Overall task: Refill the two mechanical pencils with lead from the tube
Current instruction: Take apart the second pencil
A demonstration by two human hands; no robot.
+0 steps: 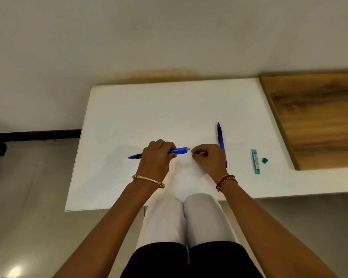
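My left hand (156,157) grips a blue mechanical pencil (180,150) that lies level above the white table (141,109), tip to the left and grey open end to the right. Just right of that end, my right hand (207,157) has its fingers pinched together on something too small to make out. A second blue pencil (219,135) lies on the table behind my right hand, tip pointing away. The green lead tube (255,161) lies flat to the right, with its small green cap (265,160) beside it.
A wooden board (317,117) covers the table's far right part. The wall runs close behind the table. My knees (183,217) are under the near edge. Floor lies to the left.
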